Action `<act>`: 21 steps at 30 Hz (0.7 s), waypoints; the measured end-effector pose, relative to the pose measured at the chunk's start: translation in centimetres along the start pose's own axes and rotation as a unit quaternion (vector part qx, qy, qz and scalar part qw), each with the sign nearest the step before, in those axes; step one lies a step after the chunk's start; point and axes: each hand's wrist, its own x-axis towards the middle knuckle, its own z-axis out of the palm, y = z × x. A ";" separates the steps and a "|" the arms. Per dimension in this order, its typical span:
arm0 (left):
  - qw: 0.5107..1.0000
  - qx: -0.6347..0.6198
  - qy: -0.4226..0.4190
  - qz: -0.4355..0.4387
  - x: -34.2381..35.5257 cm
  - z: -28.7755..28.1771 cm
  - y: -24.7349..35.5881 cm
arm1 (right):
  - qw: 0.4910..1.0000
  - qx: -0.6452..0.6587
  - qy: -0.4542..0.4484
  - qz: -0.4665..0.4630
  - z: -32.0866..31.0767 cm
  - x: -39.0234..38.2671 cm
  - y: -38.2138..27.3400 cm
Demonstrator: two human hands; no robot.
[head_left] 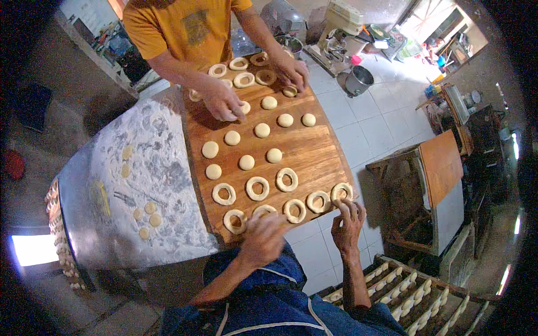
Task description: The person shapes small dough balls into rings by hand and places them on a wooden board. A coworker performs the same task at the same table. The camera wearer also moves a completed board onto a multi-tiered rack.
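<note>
Along the near edge of our wooden surface [322, 147], our left hand [262, 239], blurred, partly covers a dough ring [264, 208]; we cannot tell its grip. At the near right corner, our right hand [348, 225], fingers bent, meets another ring [334, 192], its hold unclear. Beyond lie dough rounds [261, 130], then a co-worker's hands [224, 103].

Dough rings [257, 198] at the board's [314, 154] near and far ends, dough rounds [246, 162] between.
Left, the tabletop [162, 120] bears more rounds; near right, twists [420, 301] lie on a rack [437, 278]; far right, a bucket [359, 81] stands on the floor [372, 117].
</note>
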 end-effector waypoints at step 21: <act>0.893 0.106 -0.020 -0.437 -19.8 -17.1 -22.7 | 0.977 0.163 0.012 -0.136 5.7 1.5 -26.2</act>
